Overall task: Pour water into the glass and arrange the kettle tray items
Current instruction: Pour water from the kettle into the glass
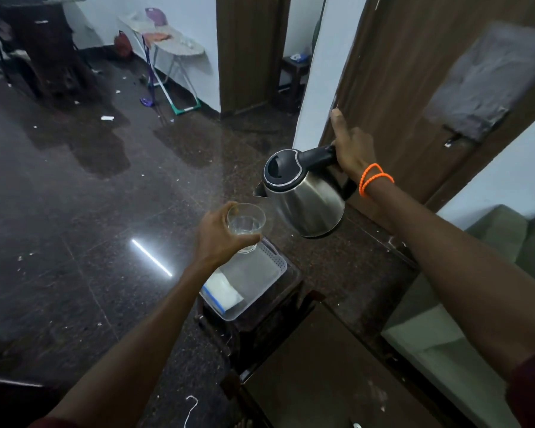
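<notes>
Kettle [303,196]: steel body, black lid and handle, likely heavy with water, smooth sides slippery; best held by handle. Right hand [351,152] fingers wrapped round handle, index finger stretched out; kettle in air, tilted, spout toward glass.

Glass [246,225]: clear, thin-looking, fragile, light; little water visible at bottom. Left hand [221,234] fingers curled round its side, held above white tray [260,273], just below spout.

Tray on small dark worktop [286,304], holds white folded cloth [223,293].

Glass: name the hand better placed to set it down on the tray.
Left. The left hand already grips the glass just above the tray, while the right hand is occupied with the kettle.
</notes>
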